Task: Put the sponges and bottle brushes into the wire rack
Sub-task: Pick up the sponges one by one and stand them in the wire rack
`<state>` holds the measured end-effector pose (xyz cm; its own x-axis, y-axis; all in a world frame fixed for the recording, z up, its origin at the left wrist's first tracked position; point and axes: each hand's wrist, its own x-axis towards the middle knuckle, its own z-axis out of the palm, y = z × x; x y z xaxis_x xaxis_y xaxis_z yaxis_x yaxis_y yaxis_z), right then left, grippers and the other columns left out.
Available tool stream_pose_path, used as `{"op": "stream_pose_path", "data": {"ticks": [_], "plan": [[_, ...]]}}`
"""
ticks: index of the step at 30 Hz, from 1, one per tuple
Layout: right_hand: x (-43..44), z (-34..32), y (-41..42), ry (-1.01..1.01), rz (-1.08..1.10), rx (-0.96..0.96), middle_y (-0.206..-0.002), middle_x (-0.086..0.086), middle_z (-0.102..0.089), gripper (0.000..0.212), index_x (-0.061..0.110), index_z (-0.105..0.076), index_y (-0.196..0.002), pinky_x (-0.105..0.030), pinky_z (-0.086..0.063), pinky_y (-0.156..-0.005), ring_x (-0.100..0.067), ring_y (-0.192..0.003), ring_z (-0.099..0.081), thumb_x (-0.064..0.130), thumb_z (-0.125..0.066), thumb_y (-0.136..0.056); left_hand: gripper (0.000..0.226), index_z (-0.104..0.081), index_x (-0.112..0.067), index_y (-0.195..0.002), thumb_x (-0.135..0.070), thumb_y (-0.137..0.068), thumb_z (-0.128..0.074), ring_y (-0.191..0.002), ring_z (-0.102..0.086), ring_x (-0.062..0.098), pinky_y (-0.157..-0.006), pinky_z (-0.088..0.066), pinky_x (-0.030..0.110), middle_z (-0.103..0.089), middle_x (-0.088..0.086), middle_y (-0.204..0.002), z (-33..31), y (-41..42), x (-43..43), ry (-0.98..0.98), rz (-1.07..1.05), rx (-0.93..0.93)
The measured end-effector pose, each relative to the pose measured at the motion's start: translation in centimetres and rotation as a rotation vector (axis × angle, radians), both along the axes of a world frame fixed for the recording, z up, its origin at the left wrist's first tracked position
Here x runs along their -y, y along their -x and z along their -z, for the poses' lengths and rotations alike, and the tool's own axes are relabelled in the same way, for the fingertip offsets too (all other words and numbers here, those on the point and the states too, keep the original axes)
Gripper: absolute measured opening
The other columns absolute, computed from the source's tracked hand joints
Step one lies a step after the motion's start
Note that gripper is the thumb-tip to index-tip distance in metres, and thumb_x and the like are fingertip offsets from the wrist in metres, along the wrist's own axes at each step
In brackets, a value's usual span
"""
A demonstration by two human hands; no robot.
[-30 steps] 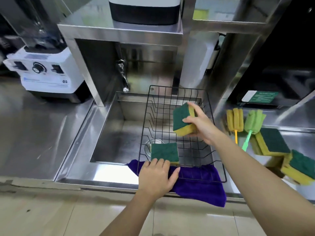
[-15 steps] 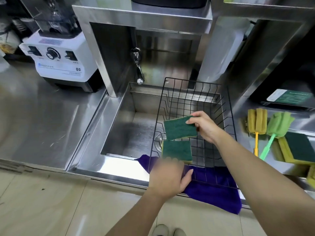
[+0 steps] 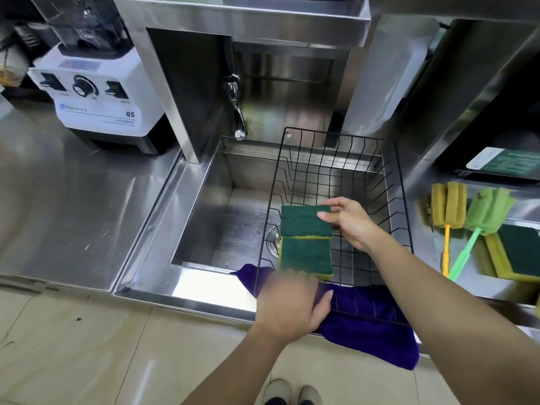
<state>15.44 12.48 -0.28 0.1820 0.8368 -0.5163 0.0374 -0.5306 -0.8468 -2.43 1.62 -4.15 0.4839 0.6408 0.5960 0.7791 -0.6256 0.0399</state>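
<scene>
two hands work at the black wire rack: nearest, the blurred left hand rests at its front rim, grip unclear. beyond, a sponge lies inside; the right hand pinches a second sponge just behind. bottle brushes lie on the right worktop.

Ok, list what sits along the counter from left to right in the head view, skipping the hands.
blender → tap → wire rack → yellow brush → green brush → sponge on the counter
</scene>
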Motion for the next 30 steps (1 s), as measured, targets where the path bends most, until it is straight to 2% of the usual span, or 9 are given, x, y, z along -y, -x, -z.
{"op": "stream_pose_path", "data": {"ticks": [4, 7, 9, 13, 17, 21, 24, 27, 30], "plan": [[0.4, 0.3, -0.4, 0.035, -0.076, 0.057, -0.092, -0.006, -0.057, 0.034, 0.000, -0.055, -0.115, -0.024, -0.045, -0.073, -0.017, -0.082, -0.056, 0.001, -0.066, -0.082, 0.041, -0.053, -0.016, -0.063, -0.044, -0.092, -0.047, -0.054, -0.046, 0.019, -0.053, -0.035, 0.029, -0.050, -0.001, -0.059, -0.1, 0.0, 0.0, -0.009, -0.006, -0.003], [0.5, 0.2, -0.5, 0.016, -0.144, 0.208, -0.109, -0.006, -0.053, 0.037, 0.002, -0.059, -0.116, -0.027, -0.036, -0.090, -0.020, -0.103, -0.049, 0.009, -0.070, -0.081, 0.041, -0.053, -0.016, -0.063, -0.043, -0.092, -0.046, -0.054, -0.046, 0.019, -0.053, -0.035, 0.029, -0.049, -0.001, -0.058, -0.1, 0.0, -0.1, -0.009, -0.012, -0.004], [0.6, 0.0, -0.5, 0.013, -0.189, 0.267, -0.117, -0.004, -0.049, 0.039, 0.003, -0.057, -0.120, -0.027, -0.030, -0.094, -0.019, -0.110, -0.043, 0.012, -0.068, -0.084, 0.041, -0.053, -0.016, -0.063, -0.043, -0.092, -0.046, -0.054, -0.046, 0.019, -0.053, -0.035, 0.029, -0.049, -0.001, -0.058, -0.1, -0.1, -0.1, -0.005, -0.014, -0.004], [0.6, -0.1, 0.0, 0.024, -0.248, 0.452, -0.124, -0.011, -0.052, 0.048, 0.007, -0.050, -0.128, -0.030, -0.036, -0.093, -0.021, -0.109, -0.049, 0.022, -0.065, -0.086, 0.041, -0.053, -0.016, -0.063, -0.043, -0.093, -0.046, -0.054, -0.047, 0.020, -0.053, -0.035, 0.029, -0.050, -0.001, -0.059, -0.2, 0.0, -0.1, 0.009, -0.004, -0.017], [0.9, -1.0, 0.5, -0.026, -0.293, 0.688, -0.138, -0.014, -0.049, 0.062, 0.009, -0.038, -0.137, -0.041, -0.041, -0.105, -0.030, -0.127, -0.047, 0.029, -0.065, -0.085, 0.040, -0.053, -0.015, -0.063, -0.042, -0.093, -0.046, -0.054, -0.048, 0.020, -0.052, -0.036, 0.030, -0.050, 0.000, -0.059, -0.2, 0.0, -0.2, 0.040, 0.001, -0.028], [2.1, -2.5, -0.2, -0.069, -0.324, 0.716, -0.133, -0.015, -0.052, 0.047, 0.008, -0.046, -0.130, -0.039, -0.043, -0.101, -0.029, -0.120, -0.050, 0.026, -0.060, -0.089, 0.040, -0.054, -0.015, -0.065, -0.043, -0.093, -0.046, -0.055, -0.049, 0.022, -0.053, -0.038, 0.032, -0.051, 0.000, -0.060, -0.6, 0.1, 0.0, 0.082, 0.008, -0.065], [3.7, -3.7, -1.7, -0.134, -0.299, 0.761, -0.126, -0.015, -0.056, 0.037, 0.006, -0.052, -0.124, -0.037, -0.043, -0.097, -0.028, -0.114, -0.053, 0.020, -0.057, -0.090, 0.044, -0.056, -0.014, -0.068, -0.049, -0.092, -0.042, -0.059, -0.050, 0.024, -0.061, -0.038, 0.035, -0.054, 0.002, -0.063, -1.4, -1.9, 0.8, 0.099, 0.059, -0.131], [5.5, -4.5, -4.1, -0.183, -0.208, 0.780, -0.116, -0.015, -0.060, 0.031, 0.004, -0.057, -0.118, -0.035, -0.044, -0.093, -0.027, -0.106, -0.057, 0.017, -0.057, -0.089, 0.045, -0.058, -0.015, -0.071, -0.051, -0.091, -0.040, -0.064, -0.051, 0.024, -0.066, -0.035, 0.037, -0.057, 0.003, -0.067, -2.6, -5.7, 1.9, 0.130, 0.134, -0.155], [7.5, -5.4, -7.0, -0.207, -0.078, 0.796, -0.112, -0.017, -0.062, 0.029, 0.003, -0.058, -0.116, -0.034, -0.044, -0.090, -0.029, -0.101, -0.058, 0.014, -0.056, -0.089, 0.047, -0.060, -0.015, -0.073, -0.053, -0.090, -0.038, -0.065, -0.055, 0.024, -0.064, -0.041, 0.034, -0.061, 0.003, -0.069, -3.2, -8.8, 2.6, 0.173, 0.181, -0.157]]}}
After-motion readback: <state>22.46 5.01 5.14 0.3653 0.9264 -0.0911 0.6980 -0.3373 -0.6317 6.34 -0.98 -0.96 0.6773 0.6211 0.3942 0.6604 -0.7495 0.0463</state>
